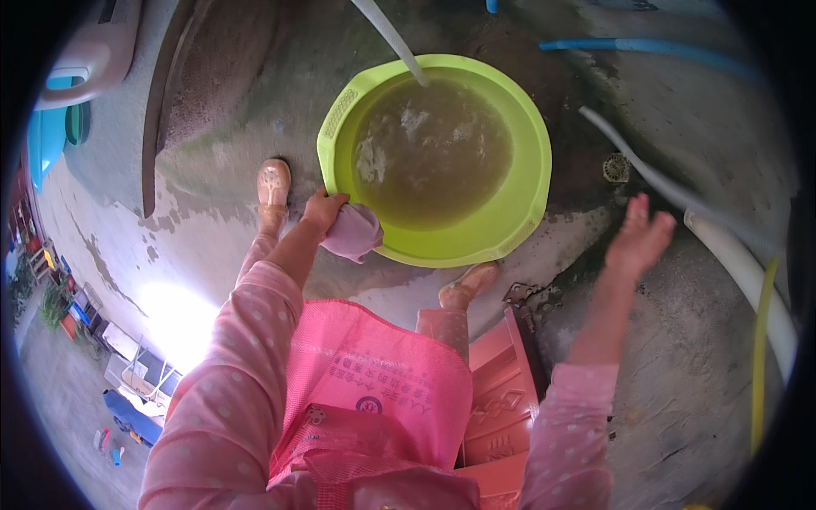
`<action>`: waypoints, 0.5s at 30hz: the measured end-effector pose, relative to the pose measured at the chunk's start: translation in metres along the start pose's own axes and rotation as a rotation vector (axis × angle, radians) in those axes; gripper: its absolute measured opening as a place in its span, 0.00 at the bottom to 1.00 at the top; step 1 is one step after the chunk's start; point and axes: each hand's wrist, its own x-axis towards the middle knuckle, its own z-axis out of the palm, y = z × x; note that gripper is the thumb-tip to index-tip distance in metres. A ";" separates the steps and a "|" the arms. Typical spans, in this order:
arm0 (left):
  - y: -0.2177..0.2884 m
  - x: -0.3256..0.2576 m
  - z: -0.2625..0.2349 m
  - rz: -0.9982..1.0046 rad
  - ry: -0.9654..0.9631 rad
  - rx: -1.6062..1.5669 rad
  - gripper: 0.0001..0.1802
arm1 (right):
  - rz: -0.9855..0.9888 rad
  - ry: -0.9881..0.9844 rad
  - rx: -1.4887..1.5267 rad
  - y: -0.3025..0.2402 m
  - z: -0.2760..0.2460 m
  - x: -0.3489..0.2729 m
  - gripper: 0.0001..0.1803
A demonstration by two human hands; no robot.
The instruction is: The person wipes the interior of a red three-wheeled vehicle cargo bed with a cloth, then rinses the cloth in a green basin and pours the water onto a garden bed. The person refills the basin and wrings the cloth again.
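My left hand [321, 212] is closed on a light purple cloth [355, 235], at the near left rim of a lime-green basin [534, 174]. The cloth hangs bunched beside the rim. Murky brown water [433, 157] partly fills the basin, its surface rippled where a pale hose [387, 32] reaches in over the far edge. Off to the right, my right hand [639, 238] is in the air with fingers apart and nothing in it. A grey hose [637, 166] passes close to that hand, slightly blurred.
Behind the right hand curve a thick white pipe [748, 285] and a yellow hose [762, 357]. A blue hose [646, 47] lies far right, a round drain [616, 168] below it. A coral plastic stool [493, 399] is near my pink apron [374, 374]. Wet patches mark the concrete.
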 end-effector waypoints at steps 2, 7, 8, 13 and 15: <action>-0.004 0.003 0.001 0.007 -0.054 0.017 0.20 | 0.334 -0.108 -0.224 0.062 0.002 -0.002 0.21; 0.002 -0.001 -0.008 0.010 -0.164 0.006 0.21 | 0.419 -0.382 -0.693 0.140 0.036 -0.050 0.20; -0.004 -0.005 -0.010 0.003 -0.156 -0.066 0.21 | 0.488 -0.378 -0.597 0.144 0.032 -0.052 0.19; 0.015 -0.034 -0.008 -0.010 -0.053 -0.061 0.21 | 0.661 -0.336 -0.319 0.130 0.002 -0.056 0.13; 0.014 -0.058 -0.016 0.020 -0.081 -0.044 0.22 | 0.706 -0.260 -0.327 0.110 -0.023 -0.070 0.14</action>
